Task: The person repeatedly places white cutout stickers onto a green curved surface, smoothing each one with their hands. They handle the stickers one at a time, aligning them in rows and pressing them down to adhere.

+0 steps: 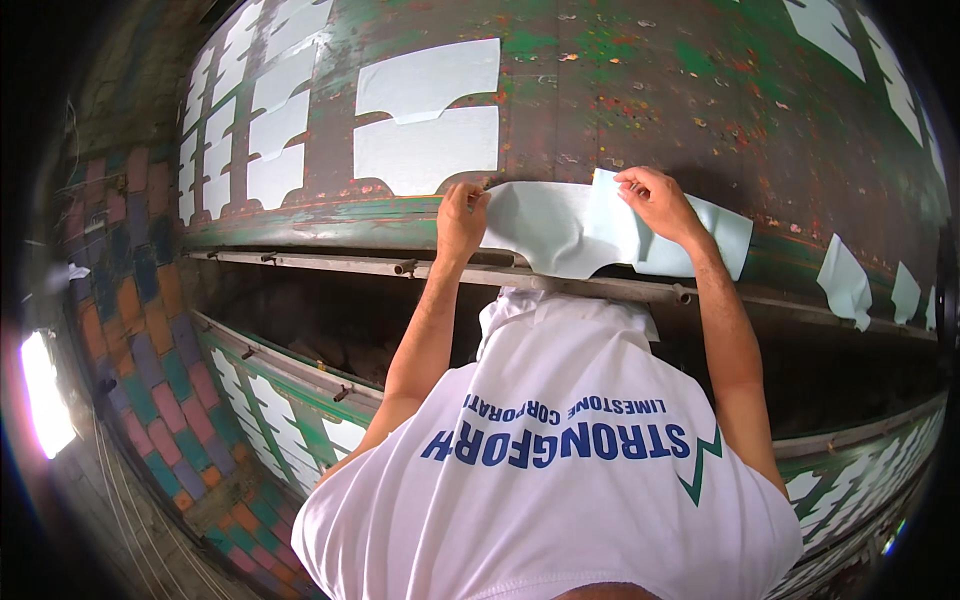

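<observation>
We hold a pale blue-white sheet of thin, flexible material [560, 230] against the lower edge of a big curved green metal surface [640, 90], worn and flecked with red and rust. Our left hand [462, 215] pinches the sheet's left end near its top corner, fingers curled over the edge. Our right hand [655, 200] pinches the top edge further along, where a flap stands folded up between thumb and fingertips. Beyond the right hand the sheet runs on to the right and lies flat on the surface; between the hands it sags and bellies down over a grey metal pipe rail [400, 267] that runs just below the curved surface.

We judge the sheet to be very light and limp, more like paper or thin film than card: it droops under its own weight and creases where it is gripped. It would likely tear or crumple if pulled hard from one point, so the edges and corners are the places to hold it, with both hands well apart to keep it spread.

Above and to the left, other white cut sheets [425, 150] of the same kind lie flat on the green surface in rows. More hang at the far right [845, 280]. Our white shirt with blue lettering [560, 480] fills the lower part of the view.
</observation>
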A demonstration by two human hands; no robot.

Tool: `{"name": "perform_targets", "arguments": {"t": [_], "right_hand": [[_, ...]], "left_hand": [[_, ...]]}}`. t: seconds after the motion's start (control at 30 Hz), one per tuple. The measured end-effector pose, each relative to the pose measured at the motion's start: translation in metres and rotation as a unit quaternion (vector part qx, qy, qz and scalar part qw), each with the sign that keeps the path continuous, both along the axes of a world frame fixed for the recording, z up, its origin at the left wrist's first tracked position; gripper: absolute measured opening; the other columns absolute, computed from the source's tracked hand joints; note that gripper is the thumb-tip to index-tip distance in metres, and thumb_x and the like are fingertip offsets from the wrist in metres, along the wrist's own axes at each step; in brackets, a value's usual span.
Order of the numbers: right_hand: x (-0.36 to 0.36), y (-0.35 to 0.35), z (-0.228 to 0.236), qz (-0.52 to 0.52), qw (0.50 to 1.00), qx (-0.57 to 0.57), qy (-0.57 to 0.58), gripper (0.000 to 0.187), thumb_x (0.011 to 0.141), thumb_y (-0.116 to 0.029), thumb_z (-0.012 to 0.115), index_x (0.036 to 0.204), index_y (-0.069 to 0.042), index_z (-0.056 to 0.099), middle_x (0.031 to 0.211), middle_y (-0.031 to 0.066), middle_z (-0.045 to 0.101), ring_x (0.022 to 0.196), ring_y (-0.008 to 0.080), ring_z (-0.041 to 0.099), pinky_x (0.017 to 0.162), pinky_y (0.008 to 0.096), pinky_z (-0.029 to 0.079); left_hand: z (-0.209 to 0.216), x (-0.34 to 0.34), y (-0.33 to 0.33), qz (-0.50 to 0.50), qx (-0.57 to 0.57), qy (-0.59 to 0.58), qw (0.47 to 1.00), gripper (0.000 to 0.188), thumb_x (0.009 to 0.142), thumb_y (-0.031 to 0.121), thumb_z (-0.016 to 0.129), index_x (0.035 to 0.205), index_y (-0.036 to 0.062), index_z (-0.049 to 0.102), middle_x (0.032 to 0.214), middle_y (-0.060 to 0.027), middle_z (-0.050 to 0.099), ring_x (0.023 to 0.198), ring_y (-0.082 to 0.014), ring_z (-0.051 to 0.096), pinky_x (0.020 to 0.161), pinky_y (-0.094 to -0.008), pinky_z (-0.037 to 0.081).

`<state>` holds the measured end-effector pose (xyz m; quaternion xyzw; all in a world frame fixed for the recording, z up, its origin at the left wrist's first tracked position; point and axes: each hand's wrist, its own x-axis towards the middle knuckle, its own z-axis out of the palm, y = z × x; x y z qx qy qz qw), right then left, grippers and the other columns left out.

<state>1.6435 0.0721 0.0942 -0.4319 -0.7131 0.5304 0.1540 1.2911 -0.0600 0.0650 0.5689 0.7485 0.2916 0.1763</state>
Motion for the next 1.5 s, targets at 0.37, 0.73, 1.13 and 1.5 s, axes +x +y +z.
{"name": "perform_targets", "arguments": {"t": [0.37,0.73,1.13,1.5], "right_hand": [[-0.104,0.017,-0.007,0.142,0.980,0.079,0.118,0.039,0.077,0.014,0.054,0.090,-0.009,0.083,0.137,0.0089,0.068,0.125,0.0263,0.064,0.107,0.0382,0.051],[-0.145,0.088,0.016,0.245,0.939,-0.241,0.034,0.021,0.097,0.000,0.064,0.113,-0.001,0.077,0.111,0.0073,0.078,0.109,0.0129,0.068,0.098,0.0310,0.052],[-0.282,0.245,-0.048,-0.186,0.959,-0.182,0.109,0.045,0.109,-0.015,0.055,0.153,-0.005,0.050,0.140,0.0069,0.057,0.119,0.0141,0.057,0.099,0.0337,0.048],[-0.309,0.288,-0.037,-0.112,0.992,-0.053,0.009,0.065,0.106,-0.016,0.059,0.164,-0.004,0.032,0.155,0.0096,0.046,0.099,0.0119,0.055,0.088,0.0308,0.052]], "left_hand": [[0.046,-0.010,0.043,-0.031,0.046,-0.282,0.958,0.022,0.104,-0.008,0.050,0.121,0.0062,0.052,0.097,-0.0040,0.051,0.086,-0.0118,0.050,0.079,-0.0260,0.045],[0.099,-0.193,0.094,-0.015,0.106,-0.222,0.969,0.020,0.093,-0.013,0.062,0.103,0.0021,0.071,0.108,-0.0015,0.057,0.085,-0.0075,0.053,0.072,-0.0223,0.043],[-0.012,-0.315,0.289,0.034,0.200,-0.066,0.977,0.020,0.094,-0.001,0.069,0.113,0.0031,0.076,0.115,-0.0102,0.072,0.093,-0.0233,0.072,0.085,-0.0321,0.057],[-0.044,-0.352,0.346,-0.026,0.144,0.065,0.987,0.031,0.096,0.004,0.063,0.125,0.0062,0.073,0.134,-0.0114,0.065,0.122,-0.0325,0.062,0.102,-0.0424,0.051]]}}
